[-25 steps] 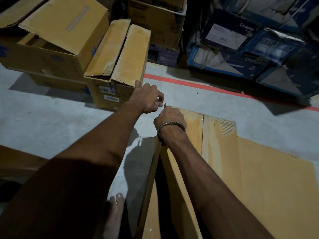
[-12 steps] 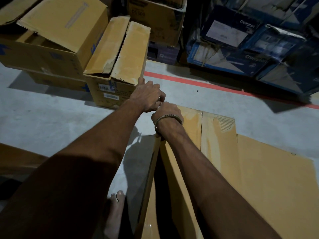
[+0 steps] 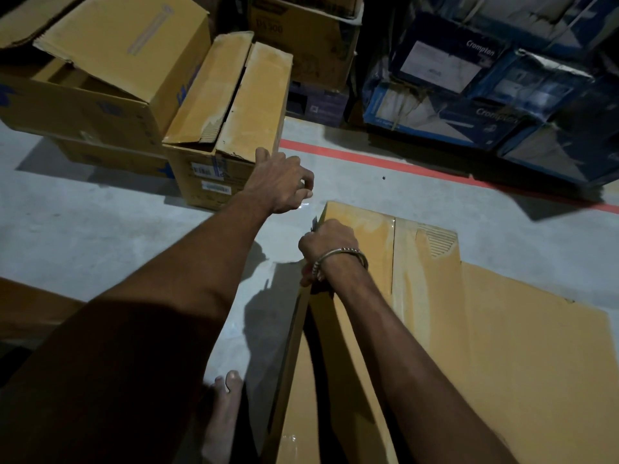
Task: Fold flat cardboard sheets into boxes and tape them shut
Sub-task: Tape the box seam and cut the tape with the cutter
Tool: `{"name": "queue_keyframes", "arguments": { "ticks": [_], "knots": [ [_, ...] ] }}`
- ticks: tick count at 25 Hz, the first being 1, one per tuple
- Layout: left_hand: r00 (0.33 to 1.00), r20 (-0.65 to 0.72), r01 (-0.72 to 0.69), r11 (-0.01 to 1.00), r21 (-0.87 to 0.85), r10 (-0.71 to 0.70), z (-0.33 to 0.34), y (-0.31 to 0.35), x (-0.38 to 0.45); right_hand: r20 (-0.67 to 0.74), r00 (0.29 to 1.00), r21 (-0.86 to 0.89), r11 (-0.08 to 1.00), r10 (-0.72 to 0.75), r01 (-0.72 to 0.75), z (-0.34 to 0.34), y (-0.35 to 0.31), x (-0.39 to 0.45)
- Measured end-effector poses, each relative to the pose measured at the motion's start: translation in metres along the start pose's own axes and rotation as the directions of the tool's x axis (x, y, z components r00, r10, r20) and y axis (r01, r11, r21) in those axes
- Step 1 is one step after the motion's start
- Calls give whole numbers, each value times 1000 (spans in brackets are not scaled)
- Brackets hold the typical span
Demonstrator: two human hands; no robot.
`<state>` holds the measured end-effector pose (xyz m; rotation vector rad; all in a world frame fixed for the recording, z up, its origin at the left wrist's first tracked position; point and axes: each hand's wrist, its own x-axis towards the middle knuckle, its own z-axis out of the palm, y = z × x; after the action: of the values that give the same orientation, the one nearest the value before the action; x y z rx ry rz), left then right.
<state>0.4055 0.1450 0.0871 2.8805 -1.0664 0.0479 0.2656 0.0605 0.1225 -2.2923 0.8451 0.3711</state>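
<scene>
A brown cardboard box (image 3: 502, 346) lies on the floor in front of me, with shiny clear tape (image 3: 398, 262) along its top seam. My right hand (image 3: 326, 242), with a metal bangle on the wrist, is at the box's far left corner. It grips a small tool whose metal tip (image 3: 315, 224) sticks out above the fist; the rest of the tool is hidden. My left hand (image 3: 281, 184) hovers over the floor just beyond that corner, its fingertips pinched together on a glinting bit of clear tape (image 3: 303, 205).
Open and half-shut cardboard boxes (image 3: 231, 105) stand stacked at the far left. Blue printed cartons (image 3: 469, 95) are piled at the far right behind a red floor line (image 3: 385, 160). My bare foot (image 3: 224, 406) is beside the box's left side. More cardboard (image 3: 30, 306) lies at the left edge.
The two hands were touching at the box corner. Now they are apart: the left hand has pulled up and away to the left, and the right hand has slid back along the box's edge.
</scene>
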Motion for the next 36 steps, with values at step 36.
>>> {"name": "queue_keyframes", "arguments": {
  "ticks": [36],
  "knots": [
    [903,176,408,658,-633,-391,-19,-54,-30,-506,816,-149,960,-281,238,-26,73,35]
  ]
}}
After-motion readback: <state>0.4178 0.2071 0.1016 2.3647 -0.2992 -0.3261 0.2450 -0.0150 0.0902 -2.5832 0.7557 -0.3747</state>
